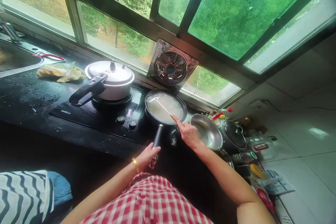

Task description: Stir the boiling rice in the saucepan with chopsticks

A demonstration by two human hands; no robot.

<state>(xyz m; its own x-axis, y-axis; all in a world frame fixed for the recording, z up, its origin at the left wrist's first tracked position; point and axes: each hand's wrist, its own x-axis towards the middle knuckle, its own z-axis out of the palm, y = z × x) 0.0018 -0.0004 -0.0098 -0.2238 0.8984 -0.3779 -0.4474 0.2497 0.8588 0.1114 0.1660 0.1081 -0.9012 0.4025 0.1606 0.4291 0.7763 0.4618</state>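
A black frying pan (pixel 181 103) full of pale white liquid stands on the right burner of a black stove (pixel 105 117). My left hand (pixel 148 155), with a gold bangle at the wrist, is closed round the end of the pan's handle (pixel 157 138). My right hand (pixel 187 133) grips the wooden end of a long metal spoon (pixel 161 105), whose bowl rests in the liquid at the pan's far left.
A silver pressure cooker (pixel 110 82) with a black handle sits on the left burner. A small fan (pixel 170 66) leans on the window sill. A metal strainer bowl (pixel 207 131), pots, bottles and packets crowd the counter at right. A sink (pixel 15 59) lies far left. A person's striped sleeve (pixel 23 194) shows at bottom left.
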